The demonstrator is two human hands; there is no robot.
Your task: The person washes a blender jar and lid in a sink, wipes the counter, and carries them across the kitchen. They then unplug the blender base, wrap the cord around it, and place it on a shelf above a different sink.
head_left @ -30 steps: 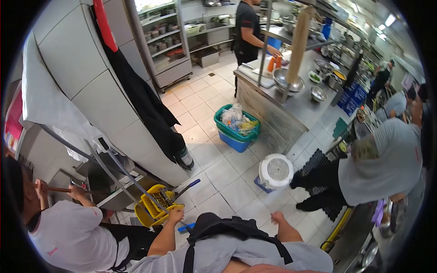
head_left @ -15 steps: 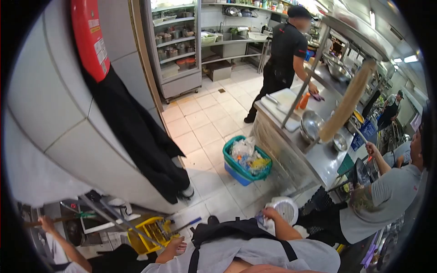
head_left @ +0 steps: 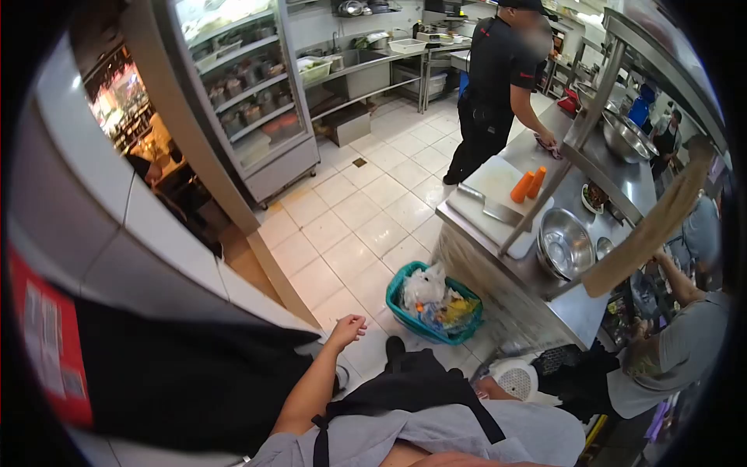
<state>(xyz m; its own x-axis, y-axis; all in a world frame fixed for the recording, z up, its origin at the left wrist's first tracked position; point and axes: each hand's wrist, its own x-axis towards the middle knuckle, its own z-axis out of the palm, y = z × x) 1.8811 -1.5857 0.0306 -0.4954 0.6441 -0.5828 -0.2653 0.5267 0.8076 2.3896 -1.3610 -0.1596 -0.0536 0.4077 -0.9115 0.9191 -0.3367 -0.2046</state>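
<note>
My left hand (head_left: pixel 348 332) reaches forward over the tiled floor, its fingers loosely curled and nothing visible in them. To its right stands a waste bin (head_left: pixel 394 302) lined with a green bag and filled with crumpled plastic and scraps; the hand is apart from it. My right hand (head_left: pixel 489 388) is low at my side, close to a round white perforated object (head_left: pixel 517 380). The apron and dim light hide its fingers, so what it holds cannot be made out. My black apron (head_left: pixel 405 385) hangs in front of me.
A steel counter (head_left: pixel 580 311) on the right bears a cutting board (head_left: pixel 471 208), a cleaver (head_left: pixel 498 208), orange bottles (head_left: pixel 522 187) and metal bowls (head_left: pixel 566 243). One person (head_left: pixel 494 86) stands behind it, another (head_left: pixel 669 354) at my right. A glass-door fridge (head_left: pixel 280 159) and a doorway (head_left: pixel 183 187) are ahead left.
My view has turned left and moved forward, closer to the bin. My left hand has swung up and ahead. My right hand, which held clear crumpled plastic, is now lower and mostly hidden.
</note>
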